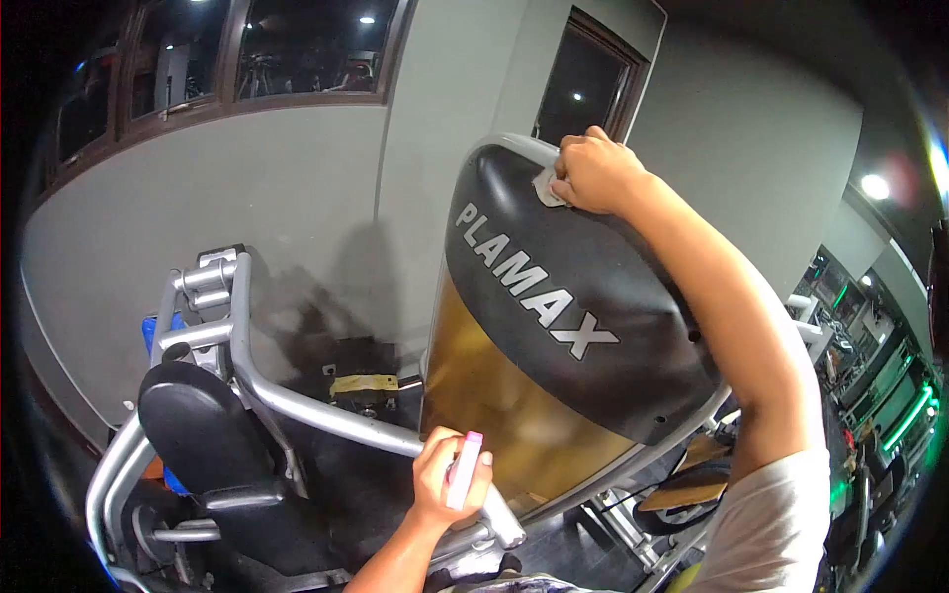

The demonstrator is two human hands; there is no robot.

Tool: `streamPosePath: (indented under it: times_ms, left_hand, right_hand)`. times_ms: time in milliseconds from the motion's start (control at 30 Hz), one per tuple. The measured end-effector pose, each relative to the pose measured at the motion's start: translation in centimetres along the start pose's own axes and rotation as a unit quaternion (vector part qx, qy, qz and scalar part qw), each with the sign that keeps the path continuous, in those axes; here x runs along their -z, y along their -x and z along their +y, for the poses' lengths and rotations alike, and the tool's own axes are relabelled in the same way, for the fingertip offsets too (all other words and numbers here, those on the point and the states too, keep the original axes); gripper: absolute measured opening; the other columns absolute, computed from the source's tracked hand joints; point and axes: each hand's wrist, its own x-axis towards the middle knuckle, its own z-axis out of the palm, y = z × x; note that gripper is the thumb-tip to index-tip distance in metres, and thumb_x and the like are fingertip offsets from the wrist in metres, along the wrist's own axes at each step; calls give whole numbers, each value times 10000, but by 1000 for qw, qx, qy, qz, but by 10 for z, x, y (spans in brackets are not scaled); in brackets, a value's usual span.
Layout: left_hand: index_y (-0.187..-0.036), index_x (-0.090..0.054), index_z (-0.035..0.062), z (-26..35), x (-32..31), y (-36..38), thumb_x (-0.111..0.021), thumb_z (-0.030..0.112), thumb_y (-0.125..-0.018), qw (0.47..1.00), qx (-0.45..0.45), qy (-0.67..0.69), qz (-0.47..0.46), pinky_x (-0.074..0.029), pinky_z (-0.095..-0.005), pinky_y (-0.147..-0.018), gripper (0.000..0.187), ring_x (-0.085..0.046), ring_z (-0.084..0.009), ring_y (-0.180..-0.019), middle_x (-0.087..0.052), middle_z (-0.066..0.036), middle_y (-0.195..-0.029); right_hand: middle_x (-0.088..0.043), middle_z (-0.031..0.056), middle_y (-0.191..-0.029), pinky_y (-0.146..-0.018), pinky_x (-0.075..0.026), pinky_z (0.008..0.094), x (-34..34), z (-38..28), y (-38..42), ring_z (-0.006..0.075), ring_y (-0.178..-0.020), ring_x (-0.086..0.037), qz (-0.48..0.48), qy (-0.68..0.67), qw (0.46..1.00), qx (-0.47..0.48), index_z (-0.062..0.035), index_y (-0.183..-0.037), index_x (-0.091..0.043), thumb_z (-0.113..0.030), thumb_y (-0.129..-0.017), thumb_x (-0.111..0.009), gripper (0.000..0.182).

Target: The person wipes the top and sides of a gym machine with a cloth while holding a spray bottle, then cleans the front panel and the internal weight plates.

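My right hand [598,173] is closed on a pale cloth [550,188], pressed to the upper edge of a black machine cover [583,277] lettered PLAMAX. Only a corner of the cloth shows below the fingers. Lower down, my left hand [435,484] is wrapped round a spray bottle [462,479]. Its white head and pink tip point away from me, while the body is hidden by the hand. Below the black part of the cover is a gold panel [494,395].
To the left stands an exercise machine with a black padded seat back [203,425] and a silver tube frame [326,420] that reaches close to my left hand. A grey wall [247,188] with dark windows rises behind. More gym equipment [890,395] lines the right side.
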Motion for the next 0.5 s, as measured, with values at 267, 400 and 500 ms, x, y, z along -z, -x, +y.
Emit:
streamPosePath:
  times_ms: [267, 400, 500]
  left_hand:
    - [-860, -627, -39, 4, 4, 0, -737, 58, -827, 1000, 6, 15, -8, -483, -361, -598, 150, -592, -274, -677, -611, -146, -779]
    - [-885, -633, -60, 10, 12, -6, -755, 44, -819, 999, 12, 28, -22, -493, -352, -581, 173, -608, -280, -673, -620, -165, -787]
    - [-852, -633, -39, 16, 13, -6, -735, 96, -836, 995, 81, 51, -24, -478, -349, -609, 170, -586, -252, -686, -612, -137, -792]
  right_hand:
    - [-635, 145, -1045, -917, -516, 445, 61, 7, 171, 344, -982, -593, 47, -21, 998, -41, -43, -1019, -776, -183, -847, -758, 222]
    - [-610, 134, -1041, -902, -514, 429, 59, -1, 220, 325, -954, -571, 109, -40, 991, -67, -16, -1008, -761, -99, -837, -757, 190]
    - [-607, 130, -1063, -888, -513, 422, 46, 6, 206, 328, -951, -562, 144, -38, 989, -22, -21, -1016, -759, -87, -850, -753, 179]
